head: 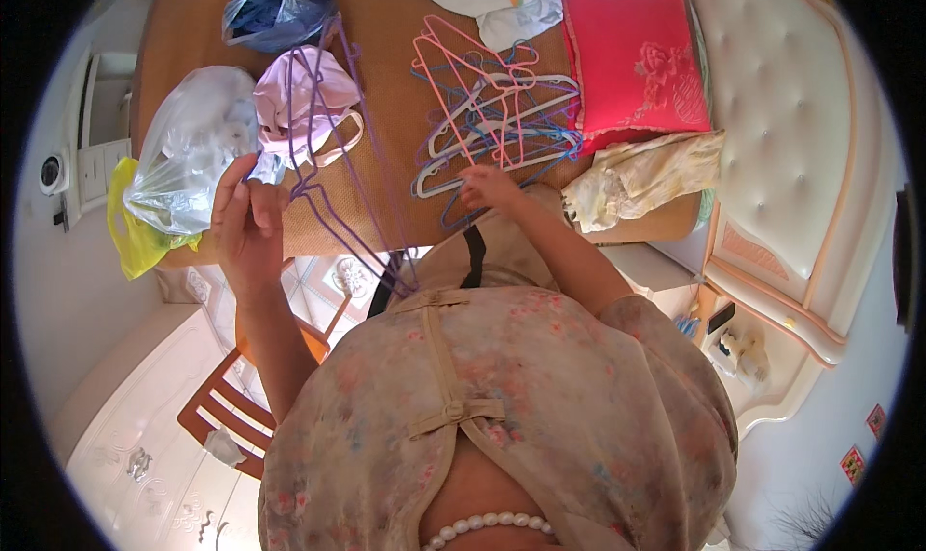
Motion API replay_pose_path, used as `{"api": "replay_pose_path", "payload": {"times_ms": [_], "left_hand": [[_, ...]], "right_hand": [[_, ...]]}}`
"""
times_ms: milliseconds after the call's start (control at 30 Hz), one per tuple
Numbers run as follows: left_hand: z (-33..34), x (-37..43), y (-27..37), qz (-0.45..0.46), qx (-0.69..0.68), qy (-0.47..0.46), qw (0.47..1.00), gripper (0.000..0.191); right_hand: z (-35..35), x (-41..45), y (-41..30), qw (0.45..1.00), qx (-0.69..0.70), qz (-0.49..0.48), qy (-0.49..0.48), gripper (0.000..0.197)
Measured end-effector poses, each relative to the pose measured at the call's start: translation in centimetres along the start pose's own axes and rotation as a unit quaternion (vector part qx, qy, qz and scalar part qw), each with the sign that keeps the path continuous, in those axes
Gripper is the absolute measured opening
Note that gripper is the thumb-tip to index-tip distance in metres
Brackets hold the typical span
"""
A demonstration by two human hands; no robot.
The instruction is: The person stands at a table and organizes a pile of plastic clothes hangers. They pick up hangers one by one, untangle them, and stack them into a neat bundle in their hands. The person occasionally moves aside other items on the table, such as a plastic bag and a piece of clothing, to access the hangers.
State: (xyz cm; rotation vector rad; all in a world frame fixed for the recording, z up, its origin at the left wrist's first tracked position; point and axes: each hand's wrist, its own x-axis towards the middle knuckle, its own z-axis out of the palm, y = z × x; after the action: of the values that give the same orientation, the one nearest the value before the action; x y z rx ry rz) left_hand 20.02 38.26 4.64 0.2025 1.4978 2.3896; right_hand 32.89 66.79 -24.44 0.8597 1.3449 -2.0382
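My left hand (pixel 249 215), raised at the bed's near left, grips several purple hangers (pixel 315 182). They hang to its right, in front of a pale pink garment (pixel 307 103). On the bed before me, my right hand (pixel 492 189) has its fingers closed at the near end of a pink hanger (pixel 454 128). That hanger lies on a tangled heap with white hangers (pixel 441 180), plus blue and purple ones. Overlap hides where each hanger in the heap ends.
Beyond my left hand are a clear plastic bag (pixel 195 139), a yellow bag (pixel 134 233) and a bag of dark cloth (pixel 278 9). A red cushion (pixel 629 59) and a patterned cloth (pixel 644 178) lie right of the heap. A wooden chair (pixel 231 406) stands at my left.
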Motion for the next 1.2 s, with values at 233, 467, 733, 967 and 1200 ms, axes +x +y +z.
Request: {"api": "replay_pose_path", "payload": {"times_ms": [233, 467, 733, 967, 1200], "left_hand": [[0.1, -1.4, -1.5, -0.022, 0.096, 0.085, 0.992, 0.031], [-1.0, -2.5, -2.1, 0.001, 0.107, 0.096, 0.990, 0.029], [0.0, -2.5, -1.8, -0.011, 0.121, 0.099, 0.988, 0.031], [0.7, -1.9, -1.4, -0.023, 0.121, 0.075, 0.990, 0.035], [0.9, -0.6, -1.2, 0.003, 0.125, 0.069, 0.990, 0.035]], "right_hand": [[-8.6, 6.2, 8.0, 0.965, -0.085, 0.027, 0.248, 0.027], [-6.2, 4.5, 6.2, 0.974, 0.073, 0.097, 0.194, 0.020], [-5.5, -0.4, 0.1, 0.979, 0.197, -0.040, -0.034, 0.020], [1.3, -7.7, -5.5, 0.980, -0.012, -0.155, -0.122, 0.015], [7.3, -11.0, -5.5, 0.964, -0.124, -0.177, -0.154, 0.011]]}}
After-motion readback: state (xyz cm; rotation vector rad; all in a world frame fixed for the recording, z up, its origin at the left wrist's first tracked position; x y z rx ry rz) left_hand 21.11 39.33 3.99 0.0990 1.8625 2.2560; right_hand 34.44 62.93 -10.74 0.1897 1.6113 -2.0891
